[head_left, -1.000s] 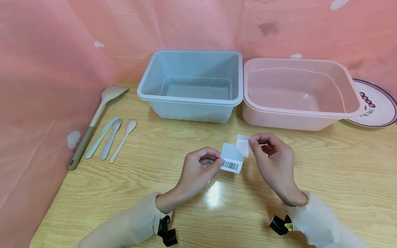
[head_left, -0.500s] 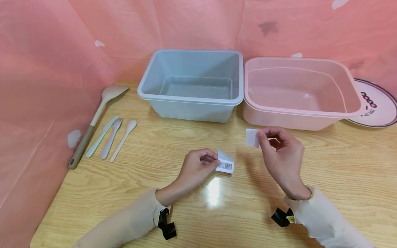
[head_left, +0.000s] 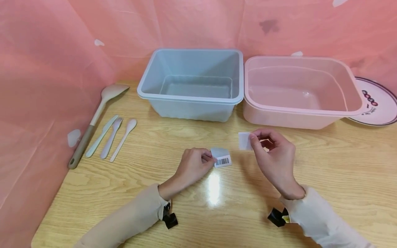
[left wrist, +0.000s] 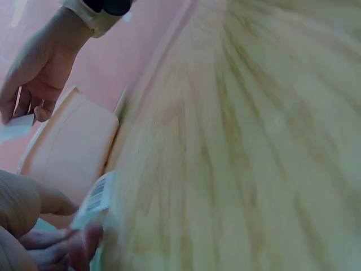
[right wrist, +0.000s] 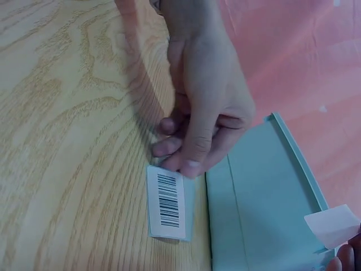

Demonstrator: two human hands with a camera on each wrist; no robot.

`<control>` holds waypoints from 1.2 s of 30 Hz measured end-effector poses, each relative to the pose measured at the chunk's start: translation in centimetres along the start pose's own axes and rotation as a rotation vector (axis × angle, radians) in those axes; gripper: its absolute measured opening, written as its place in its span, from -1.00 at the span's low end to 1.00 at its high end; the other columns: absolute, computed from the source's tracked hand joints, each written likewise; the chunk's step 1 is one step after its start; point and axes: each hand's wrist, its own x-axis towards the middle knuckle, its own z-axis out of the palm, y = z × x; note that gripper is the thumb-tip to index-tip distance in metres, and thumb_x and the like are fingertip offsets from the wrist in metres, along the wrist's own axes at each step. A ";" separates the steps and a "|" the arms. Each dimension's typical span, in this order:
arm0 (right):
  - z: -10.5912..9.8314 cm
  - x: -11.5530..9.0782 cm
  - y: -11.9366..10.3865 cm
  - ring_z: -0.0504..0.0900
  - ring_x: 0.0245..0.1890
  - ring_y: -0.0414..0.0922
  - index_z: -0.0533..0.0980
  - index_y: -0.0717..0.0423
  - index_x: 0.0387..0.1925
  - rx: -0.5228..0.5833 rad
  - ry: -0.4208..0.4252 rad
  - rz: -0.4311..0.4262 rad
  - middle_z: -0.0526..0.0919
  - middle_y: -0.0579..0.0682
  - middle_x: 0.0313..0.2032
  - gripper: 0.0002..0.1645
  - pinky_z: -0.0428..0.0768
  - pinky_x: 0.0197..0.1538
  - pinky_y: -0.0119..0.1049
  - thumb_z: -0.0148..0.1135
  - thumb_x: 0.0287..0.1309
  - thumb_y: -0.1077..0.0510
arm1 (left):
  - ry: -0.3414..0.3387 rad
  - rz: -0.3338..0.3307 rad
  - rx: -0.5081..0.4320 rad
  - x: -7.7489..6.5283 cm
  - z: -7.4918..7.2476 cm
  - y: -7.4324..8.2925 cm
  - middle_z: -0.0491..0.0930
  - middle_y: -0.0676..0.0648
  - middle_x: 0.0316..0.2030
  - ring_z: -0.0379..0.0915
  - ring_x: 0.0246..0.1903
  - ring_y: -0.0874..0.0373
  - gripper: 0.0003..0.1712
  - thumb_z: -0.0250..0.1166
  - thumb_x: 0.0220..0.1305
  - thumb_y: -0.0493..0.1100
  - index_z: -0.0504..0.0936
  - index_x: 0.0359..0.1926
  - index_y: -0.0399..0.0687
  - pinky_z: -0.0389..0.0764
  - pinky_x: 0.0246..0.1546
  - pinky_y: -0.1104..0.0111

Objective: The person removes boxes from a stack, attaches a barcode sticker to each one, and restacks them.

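Just above the desk (head_left: 325,165), the left hand (head_left: 193,165) pinches a barcode label (head_left: 221,159) by its near end, long axis pointing away toward the right hand (head_left: 274,155), barcode facing up. That right hand pinches a small white backing paper (head_left: 244,141), held apart from the label, below the pink tub (head_left: 297,119)
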 end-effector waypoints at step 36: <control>2.7 -1.0 -0.2 0.48 -0.48 0.01 0.66 0.35 -0.53 0.097 0.133 -0.711 0.55 0.14 -0.57 -0.65 0.47 -0.28 -0.48 0.28 0.21 0.12 | 0.022 -0.106 -0.893 0.3 -2.1 7.2 0.71 -0.10 -0.49 0.57 -0.56 0.30 -0.77 0.28 0.25 -0.30 0.66 -0.23 -0.50 0.40 -0.64 0.52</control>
